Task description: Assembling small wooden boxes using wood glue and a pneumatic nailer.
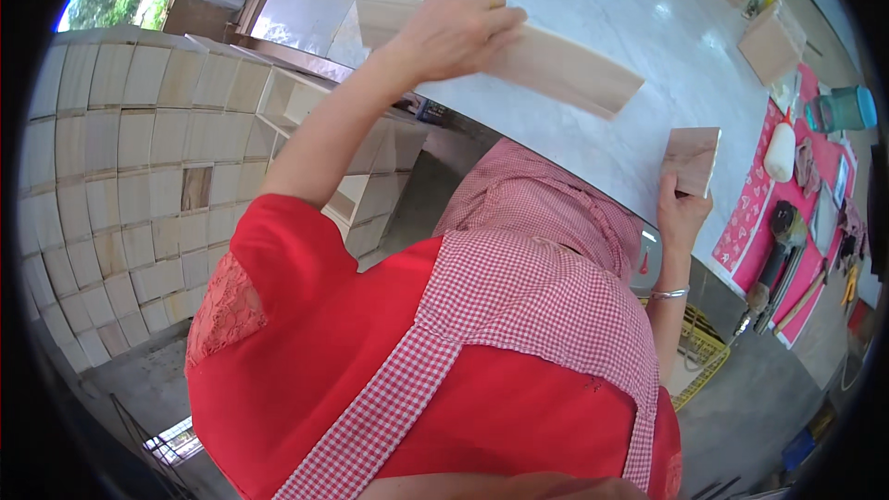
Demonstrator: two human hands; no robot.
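My left hand (460,32) is closed, its fingers curled over a long, pale wooden board (567,74). The board slants across the white marble-look tabletop (593,150), and the hand and forearm cover part of it. Near the table's front edge, toward the right, my right hand (685,215) grips a small rectangular wooden panel (692,154) by its lower end. That panel is tilted up, showing brown grain and a pale edge. A gap of bare tabletop separates the two wooden pieces.
Stacked wooden boxes (139,176) form a wall at left. At right, a pink patterned cloth (741,233) bears a white squeeze bottle (780,152), a teal jar (841,109) and several hand tools. A wooden block (772,43) stands behind. Below sits a yellow crate (706,344).
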